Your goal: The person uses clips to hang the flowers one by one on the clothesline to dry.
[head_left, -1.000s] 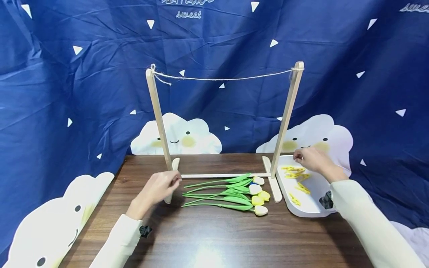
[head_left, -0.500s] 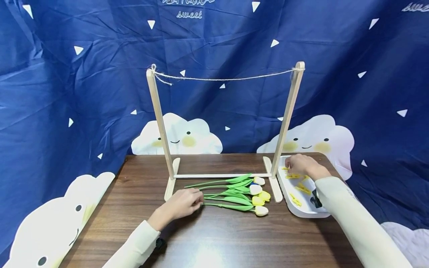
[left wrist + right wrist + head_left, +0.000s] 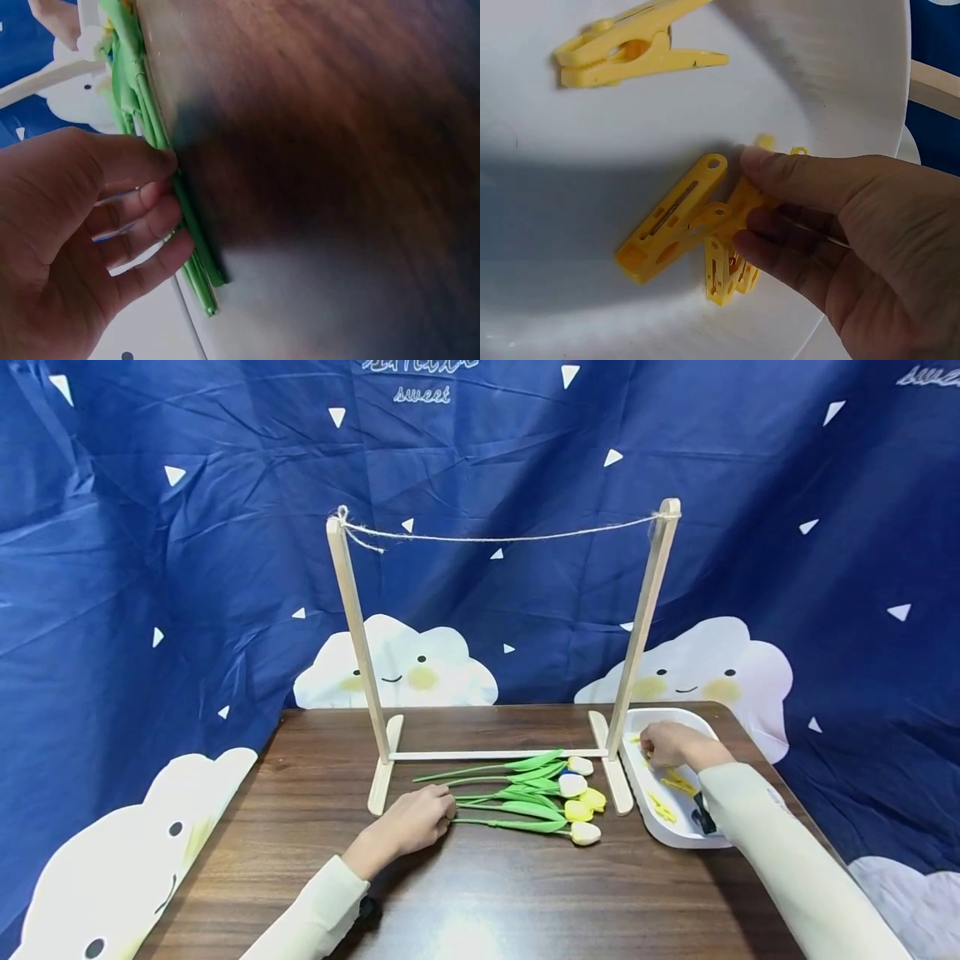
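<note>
Several artificial tulips (image 3: 528,808) with white and yellow heads lie side by side on the table, blooms to the right. At their stem ends my left hand (image 3: 414,818) pinches a green tulip stem (image 3: 196,221) between thumb and fingers; other stems lie right beside it. My right hand (image 3: 675,746) reaches down into a white tray (image 3: 678,841) and holds a yellow clothespin (image 3: 744,201) between thumb and fingers, partly hidden by them. Other yellow clothespins (image 3: 672,216) lie against or near it, and one more clothespin (image 3: 634,46) lies apart on the tray floor.
Behind the tulips stands a wooden frame, with a left post (image 3: 358,635), a right post (image 3: 642,627) and a low crossbar (image 3: 495,755). A twine (image 3: 487,539) hangs between the post tops. A blue cloud-printed cloth (image 3: 480,452) hangs behind the brown table (image 3: 480,893).
My left hand has moved right and nearer from the frame's left foot onto the tulip stems. The right hand has come left and lower into the tray, onto the clothespins.
</note>
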